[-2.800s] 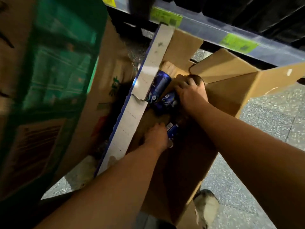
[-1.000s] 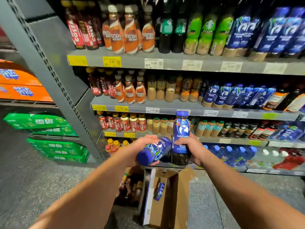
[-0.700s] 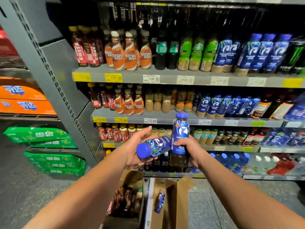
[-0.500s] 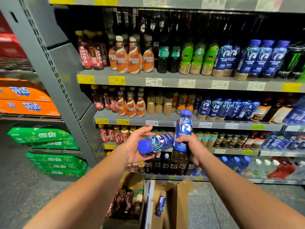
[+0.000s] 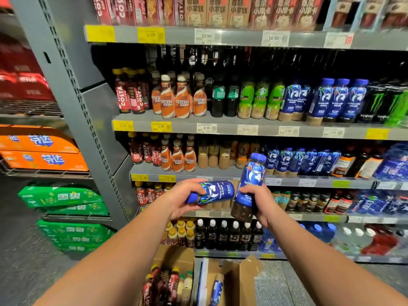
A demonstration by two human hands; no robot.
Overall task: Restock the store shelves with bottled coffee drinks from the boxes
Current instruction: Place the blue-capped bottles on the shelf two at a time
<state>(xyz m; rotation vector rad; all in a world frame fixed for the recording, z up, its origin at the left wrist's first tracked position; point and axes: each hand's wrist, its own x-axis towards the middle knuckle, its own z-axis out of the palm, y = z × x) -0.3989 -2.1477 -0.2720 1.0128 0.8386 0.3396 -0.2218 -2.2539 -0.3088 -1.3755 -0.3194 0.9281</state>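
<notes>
We are standing in front of the grey store shelves [image 5: 220,129], holding two blue bottled coffee drinks up before the lower rows. Our left hand [image 5: 180,200] is gripping the sideways bottle [image 5: 213,192], fingers curled round its body, with the blue cap pointing left and the base pointing toward the other drink. Our right hand [image 5: 259,203] is wrapping round the lower half of the upright bottle [image 5: 254,173], which is leaning a little, cap up and to the right, with dark coffee showing below its label. The two bottles are sitting just beside each other; we cannot tell whether they are touching. Matching blue bottles are standing in a shelf row [image 5: 298,160] right behind our hands, and an upper row [image 5: 335,98] is standing one shelf higher. On the floor between our forearms an open cardboard box [image 5: 239,281] is holding one spare blue bottle [image 5: 217,288] lying inside it. Just to its left a second box [image 5: 174,255] is carrying mixed bottles [image 5: 163,281].
</notes>
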